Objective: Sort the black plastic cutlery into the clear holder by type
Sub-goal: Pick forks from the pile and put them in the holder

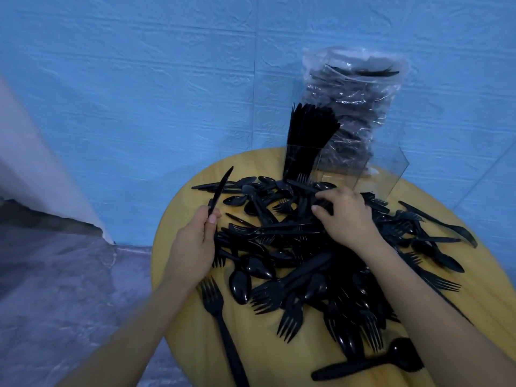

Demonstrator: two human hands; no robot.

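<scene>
Left hand (192, 244): fingers curled round the handle of one knife (220, 191), blade pointing up and away, held above the table's left edge.
Right hand (346, 219): palm down on the pile (307, 263), fingers bent and pinching at a piece near the far side; which piece cannot be told.
Pile: black forks, spoons and knives jumbled across the middle of the table (184, 325), spilling toward the right edge.
Fork (220, 325): lies alone near the left edge.
Holder (346, 169): clear, at the far edge; knives stand upright in its left compartment.
Bag (354, 107): clear plastic, packed with black cutlery, just behind the holder.
</scene>
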